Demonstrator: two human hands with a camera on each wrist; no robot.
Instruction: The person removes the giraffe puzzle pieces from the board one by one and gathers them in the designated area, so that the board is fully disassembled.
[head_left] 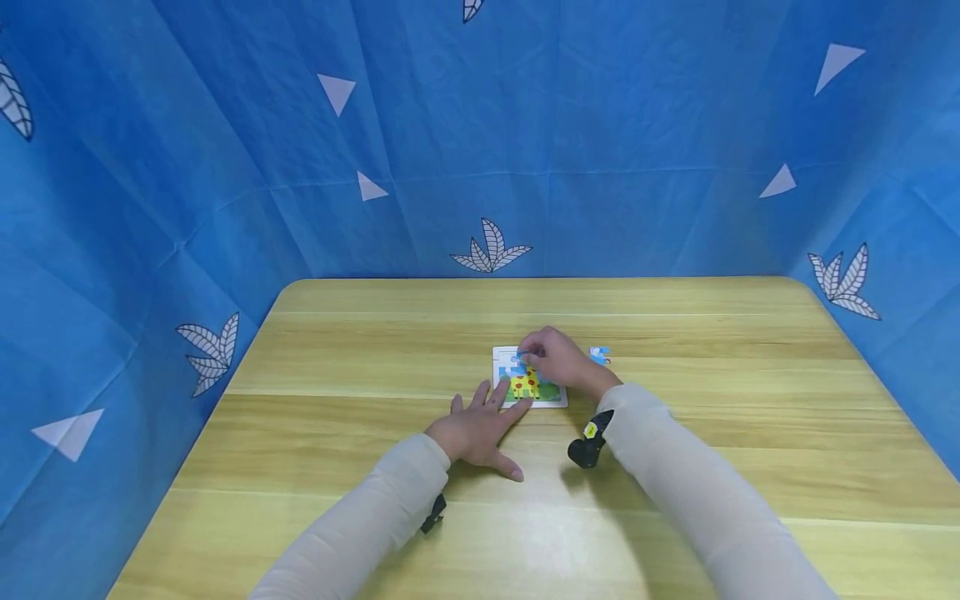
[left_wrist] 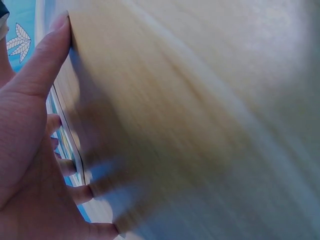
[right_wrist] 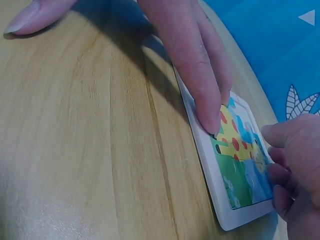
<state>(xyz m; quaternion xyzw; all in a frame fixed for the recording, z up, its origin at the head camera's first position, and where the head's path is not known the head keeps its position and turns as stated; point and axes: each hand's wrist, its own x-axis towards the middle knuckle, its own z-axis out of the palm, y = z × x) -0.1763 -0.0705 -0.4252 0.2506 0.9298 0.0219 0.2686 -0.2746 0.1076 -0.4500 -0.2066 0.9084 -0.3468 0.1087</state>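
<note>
A jigsaw puzzle (head_left: pixel 553 394) in a white frame, with a yellow red-spotted giraffe on blue and green, lies on the wooden table. My left hand (head_left: pixel 480 429) is spread, its index and middle fingers resting on the puzzle's near edge while the thumb touches the table. Over the far part of the puzzle, my right hand (head_left: pixel 558 357) has its thumb and fingers curled together, pinching a small blue puzzle piece (head_left: pixel 522 358), mostly hidden by the fingertips. In the right wrist view, the left fingers (right_wrist: pixel 202 95) press beside the giraffe's legs.
Loose blue puzzle pieces (head_left: pixel 599 354) lie right of the frame, beyond the right wrist. The wooden table (head_left: pixel 337 358) ends at the back against a blue curtain (head_left: pixel 450 125) with white leaves and triangles. Black wrist devices (head_left: pixel 588 446) hang below both sleeves.
</note>
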